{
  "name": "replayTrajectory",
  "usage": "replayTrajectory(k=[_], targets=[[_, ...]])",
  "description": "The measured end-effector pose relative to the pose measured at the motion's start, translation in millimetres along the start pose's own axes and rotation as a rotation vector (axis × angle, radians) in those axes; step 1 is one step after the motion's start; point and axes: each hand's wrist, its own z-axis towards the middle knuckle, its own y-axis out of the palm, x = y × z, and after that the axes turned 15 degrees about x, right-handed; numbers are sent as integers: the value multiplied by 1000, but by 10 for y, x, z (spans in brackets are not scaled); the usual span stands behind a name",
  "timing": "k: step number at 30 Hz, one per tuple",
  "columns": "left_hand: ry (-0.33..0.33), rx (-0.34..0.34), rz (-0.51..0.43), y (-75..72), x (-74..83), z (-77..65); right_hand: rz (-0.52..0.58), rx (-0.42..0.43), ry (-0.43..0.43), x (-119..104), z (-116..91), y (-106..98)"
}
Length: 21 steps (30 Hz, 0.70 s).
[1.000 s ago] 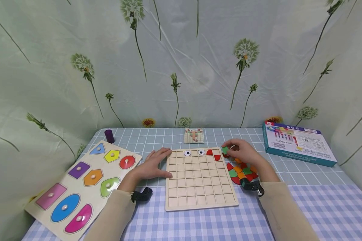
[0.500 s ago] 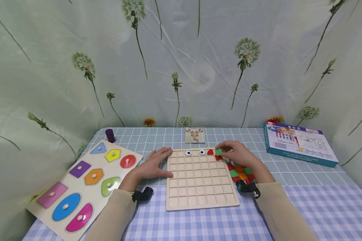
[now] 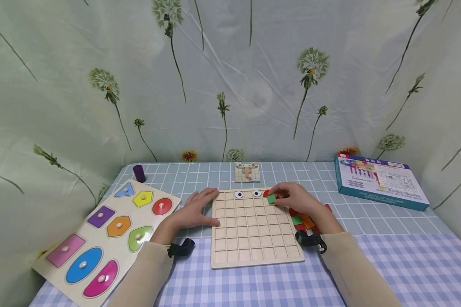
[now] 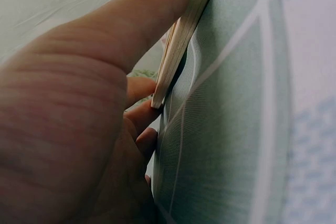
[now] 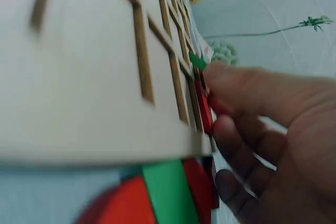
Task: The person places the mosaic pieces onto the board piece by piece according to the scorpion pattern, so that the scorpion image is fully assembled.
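A wooden grid board (image 3: pixel 243 232) lies on the table, with two eye tiles (image 3: pixel 238 195) and red quarter-circle tiles (image 3: pixel 266 193) in its far row area. My right hand (image 3: pixel 297 199) pinches a green square tile (image 3: pixel 271 198) between thumb and fingers, over the board's far right part. In the right wrist view the green tile (image 5: pixel 198 61) shows at the fingertips, close over the grid, beside a red tile (image 5: pixel 203 109). At the board's left edge rests my left hand (image 3: pixel 192 211), fingers spread and thumb touching the edge; in the left wrist view the thumb (image 4: pixel 142 14) lies along the board's side.
Loose red, orange and green tiles (image 3: pixel 307 221) lie right of the board, partly behind the right wrist. A small pattern card (image 3: pixel 247 172) lies beyond it. A knobbed shape puzzle (image 3: pixel 130 204) is at left, a purple cylinder (image 3: pixel 139 173) behind it, a box (image 3: pixel 380 181) at right.
My right hand has carried the green tile leftward from beside the board's far right corner to over the grid, next to the red tiles. The left hand has stayed in place.
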Motion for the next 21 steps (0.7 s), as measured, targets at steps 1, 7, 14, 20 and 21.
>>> replayTrajectory(k=[1, 7, 14, 20, 21], targets=[[0, 0, 0, 4, -1, -1, -2, -2, -10, 5, 0, 10], [-17, -5, -2, 23, -1, 1, -56, 1, -59, 9, -9, 53], [-29, -8, -1, 16, 6, 1, -52, 6, -41, -24, -20, 57], [-34, -9, -1, -1, 11, -7, -12, 11, -39, -34, -21, 49], [-35, -9, -4, -2, 11, -8, -7, 10, -39, -35, -22, 45]])
